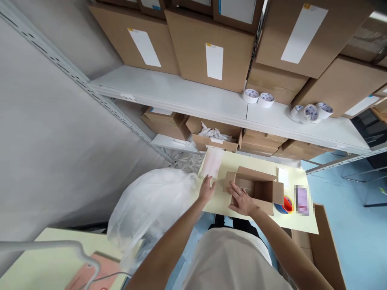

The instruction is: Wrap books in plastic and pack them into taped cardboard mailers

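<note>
An open cardboard box [263,205] stands on the pale yellow table, its flaps folded outward. My right hand [243,201] lies with spread fingers across the box's left side, touching the edge near the left flap. To the left of the box, my left hand [207,190] is over the table, thumb apart from the fingers. Its fingertips are at the near end of a pale pink, flat sheet or packet [212,161]; whether they touch it I cannot tell. The inside of the box shows bare cardboard where visible.
Right of the box are a tape roll with blue and red parts [286,205], a white paper [283,177] and a blurred purple item [302,200]. A large translucent plastic bag [151,197] bulges at left. Shelving [181,94] with cartons [211,52] and white tape rolls [250,96] stands ahead.
</note>
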`<state>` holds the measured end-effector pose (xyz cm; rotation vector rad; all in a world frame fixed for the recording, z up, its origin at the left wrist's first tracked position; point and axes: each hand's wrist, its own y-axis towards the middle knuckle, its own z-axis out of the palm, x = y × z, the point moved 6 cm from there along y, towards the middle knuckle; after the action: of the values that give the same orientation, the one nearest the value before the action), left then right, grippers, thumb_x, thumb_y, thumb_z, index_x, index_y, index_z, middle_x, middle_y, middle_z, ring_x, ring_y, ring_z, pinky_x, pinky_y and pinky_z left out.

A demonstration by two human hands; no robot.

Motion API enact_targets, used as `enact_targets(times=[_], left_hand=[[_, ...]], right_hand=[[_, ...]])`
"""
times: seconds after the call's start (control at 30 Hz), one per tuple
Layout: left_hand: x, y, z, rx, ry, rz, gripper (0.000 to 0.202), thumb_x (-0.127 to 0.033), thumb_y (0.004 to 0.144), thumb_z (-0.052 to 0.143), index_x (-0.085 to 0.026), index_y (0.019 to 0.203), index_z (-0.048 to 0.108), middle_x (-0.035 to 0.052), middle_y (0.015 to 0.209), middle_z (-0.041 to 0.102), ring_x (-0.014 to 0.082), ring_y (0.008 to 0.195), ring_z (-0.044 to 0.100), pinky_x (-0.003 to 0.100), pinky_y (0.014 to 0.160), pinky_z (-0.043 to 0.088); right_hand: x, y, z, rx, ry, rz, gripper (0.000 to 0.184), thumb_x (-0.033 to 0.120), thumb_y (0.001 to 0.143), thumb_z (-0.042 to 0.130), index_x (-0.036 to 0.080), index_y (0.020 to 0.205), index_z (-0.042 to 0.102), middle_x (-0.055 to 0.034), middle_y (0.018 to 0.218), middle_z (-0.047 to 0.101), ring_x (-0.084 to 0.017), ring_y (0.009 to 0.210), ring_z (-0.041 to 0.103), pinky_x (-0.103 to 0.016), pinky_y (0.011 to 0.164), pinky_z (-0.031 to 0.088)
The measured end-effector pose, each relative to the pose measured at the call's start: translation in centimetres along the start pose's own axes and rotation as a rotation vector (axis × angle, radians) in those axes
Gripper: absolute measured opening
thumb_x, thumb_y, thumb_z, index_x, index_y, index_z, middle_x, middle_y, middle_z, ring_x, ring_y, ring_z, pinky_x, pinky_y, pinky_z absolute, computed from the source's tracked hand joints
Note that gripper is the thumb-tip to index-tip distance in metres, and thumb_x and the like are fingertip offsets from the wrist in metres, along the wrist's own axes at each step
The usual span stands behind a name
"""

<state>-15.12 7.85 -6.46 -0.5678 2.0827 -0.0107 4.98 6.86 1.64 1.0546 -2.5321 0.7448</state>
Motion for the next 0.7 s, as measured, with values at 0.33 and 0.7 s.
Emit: enact_targets(times=[0.33, 0.7], left_hand=[[1.9, 10.2, 0.9, -0.095, 0.140, -0.345, 0.057, -0.027, 0.077, 0.061, -0.004, 0.126, 0.044, 0.0316, 0.140, 0.039, 0.0444, 0.135, 0.034, 0.055, 0.103, 0.035], [0.7, 6.9, -0.2, -0.106, -0.172, -0.334, 0.032, -0.020, 0.074, 0.057, -0.012, 0.104, 0.063, 0.0124, 0.094, 0.073, 0.0256, 0.091, 0.069, 0.034, 0.077, 0.054]], right_hand=[[0.0, -0.5, 0.0, 0.012, 0.054, 0.012, 0.077, 0.039, 0.083, 0.061, 0.018, 0.150, 0.029, -0.0116, 0.161, 0.012, -0.030, 0.145, 0.024, -0.049, 0.117, 0.020], [0.0, -0.4, -1.0, 0.039, 0.055, -0.066, 0.080, 0.049, 0.086, 0.058, 0.019, 0.152, 0.024, -0.0122, 0.161, 0.011, -0.031, 0.147, 0.017, -0.051, 0.116, 0.021]])
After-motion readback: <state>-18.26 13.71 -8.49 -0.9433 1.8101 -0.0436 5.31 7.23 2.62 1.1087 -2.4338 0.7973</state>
